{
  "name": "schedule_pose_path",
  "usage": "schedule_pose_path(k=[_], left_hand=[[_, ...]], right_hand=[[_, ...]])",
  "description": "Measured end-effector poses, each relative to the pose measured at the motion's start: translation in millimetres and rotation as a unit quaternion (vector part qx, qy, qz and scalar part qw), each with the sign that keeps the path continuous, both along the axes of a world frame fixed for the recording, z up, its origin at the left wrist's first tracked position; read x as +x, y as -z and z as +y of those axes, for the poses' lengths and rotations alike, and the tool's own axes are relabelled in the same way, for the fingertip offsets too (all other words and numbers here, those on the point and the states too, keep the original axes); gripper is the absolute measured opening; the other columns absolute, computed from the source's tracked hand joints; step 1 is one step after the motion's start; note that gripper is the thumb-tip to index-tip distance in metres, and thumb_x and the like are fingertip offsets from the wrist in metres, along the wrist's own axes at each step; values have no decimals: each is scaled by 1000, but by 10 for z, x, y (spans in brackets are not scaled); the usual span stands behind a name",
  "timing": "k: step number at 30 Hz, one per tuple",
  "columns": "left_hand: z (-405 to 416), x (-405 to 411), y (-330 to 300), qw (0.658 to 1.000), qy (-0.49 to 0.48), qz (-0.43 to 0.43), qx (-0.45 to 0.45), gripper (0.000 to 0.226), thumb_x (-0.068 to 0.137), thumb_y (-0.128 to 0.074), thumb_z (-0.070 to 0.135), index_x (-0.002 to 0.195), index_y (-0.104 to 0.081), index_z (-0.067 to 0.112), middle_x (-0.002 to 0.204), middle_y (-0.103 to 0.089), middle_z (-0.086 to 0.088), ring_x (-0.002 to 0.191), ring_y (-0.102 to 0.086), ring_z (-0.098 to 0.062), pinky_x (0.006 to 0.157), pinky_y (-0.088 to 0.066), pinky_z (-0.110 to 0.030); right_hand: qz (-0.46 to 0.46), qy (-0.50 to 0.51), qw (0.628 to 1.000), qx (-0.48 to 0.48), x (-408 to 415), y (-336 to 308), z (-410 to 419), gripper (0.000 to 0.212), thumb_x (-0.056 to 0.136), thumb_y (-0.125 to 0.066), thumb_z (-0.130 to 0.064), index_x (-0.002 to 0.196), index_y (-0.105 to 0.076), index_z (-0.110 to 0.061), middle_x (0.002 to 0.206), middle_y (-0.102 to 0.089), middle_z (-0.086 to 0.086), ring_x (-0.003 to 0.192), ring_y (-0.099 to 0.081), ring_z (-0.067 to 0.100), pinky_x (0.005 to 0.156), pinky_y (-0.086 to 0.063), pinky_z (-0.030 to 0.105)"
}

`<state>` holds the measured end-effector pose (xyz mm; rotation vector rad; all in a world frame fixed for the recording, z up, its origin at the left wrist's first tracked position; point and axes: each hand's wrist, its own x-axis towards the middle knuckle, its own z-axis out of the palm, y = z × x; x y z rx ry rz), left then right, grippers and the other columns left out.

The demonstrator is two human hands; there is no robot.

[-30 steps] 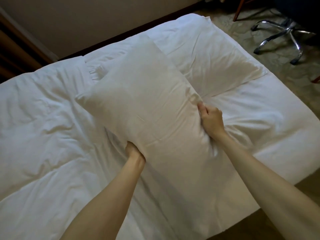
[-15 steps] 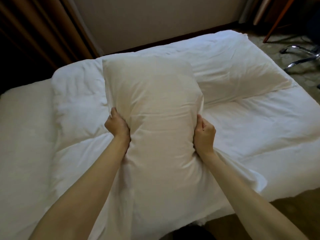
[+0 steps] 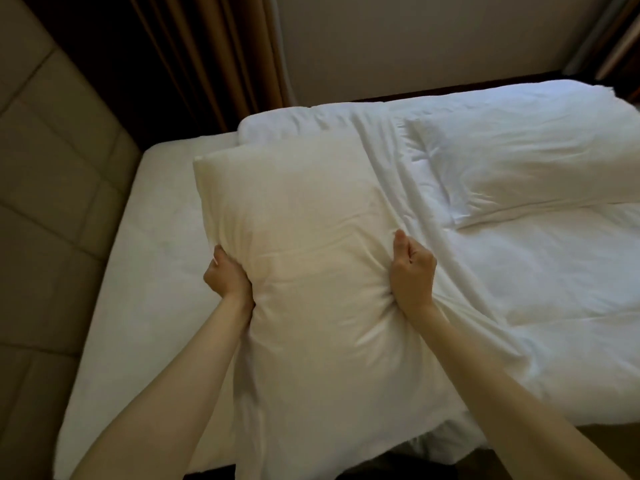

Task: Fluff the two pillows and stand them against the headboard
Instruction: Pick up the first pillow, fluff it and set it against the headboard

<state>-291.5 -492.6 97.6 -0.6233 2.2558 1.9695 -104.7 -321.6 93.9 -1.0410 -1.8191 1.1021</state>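
Observation:
A large white pillow (image 3: 311, 258) is held lengthwise over the bed in front of me. My left hand (image 3: 227, 273) grips its left long side and my right hand (image 3: 412, 271) grips its right long side, both pinching the fabric so the middle is squeezed in. A second white pillow (image 3: 533, 168) lies flat on the duvet at the right. The padded beige headboard (image 3: 45, 188) stands along the left edge of the view, apart from both pillows.
A bare white mattress sheet (image 3: 152, 271) lies between the held pillow and the headboard. The white duvet (image 3: 540, 299) covers the right part of the bed. Brown curtains (image 3: 214, 53) and a pale wall (image 3: 415, 39) stand beyond the bed.
My view and the pillow have swung left toward the headboard, which has come into sight. My left hand shifted from the pillow's underside to its left side; both hands keep squeezing it.

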Motion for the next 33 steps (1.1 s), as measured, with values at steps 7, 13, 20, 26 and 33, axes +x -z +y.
schedule_pose_path(k=[7,13,20,26,33], left_hand=[[-927,-215,194,996,-71,-46,40,37,91,-46,25,58,-49,9,64,-53,0,58,-48,-12,56,-39,-27],[-1228,-360,246,991,-108,-43,61,37,92,-47,24,57,-44,11,62,-49,0,57,-45,-12,53,-39,-24],[-1333,-682,101,984,-157,-8,88,37,91,-49,24,56,-41,12,62,-48,1,58,-46,-13,54,-40,-23],[-1325,-1174,-77,986,-149,30,73,30,90,-49,24,63,-55,11,67,-57,3,61,-53,-11,47,-43,-16],[-1432,-2204,-259,988,-114,98,40,24,89,-50,22,74,-59,4,64,-56,3,56,-49,-9,48,-39,-21]], right_hand=[[-12,-75,997,12,-393,76,-696,50,97,-47,-21,54,-22,-25,48,-23,-11,43,-29,5,44,-22,17],[-22,-114,993,-4,-698,81,-878,47,97,-45,-25,56,-22,-21,50,-24,-9,45,-26,7,46,-21,19],[-19,-154,988,-17,-1159,58,-857,49,97,-45,-23,53,-23,-24,48,-28,-8,46,-28,10,53,-27,32],[3,-164,985,-47,-1580,35,-872,48,97,-45,-25,54,-25,-25,50,-30,-8,49,-29,8,54,-29,33],[15,-175,983,-59,-2392,-1,-1096,49,98,-44,-25,53,-23,-22,49,-29,-6,48,-27,9,50,-27,31]])
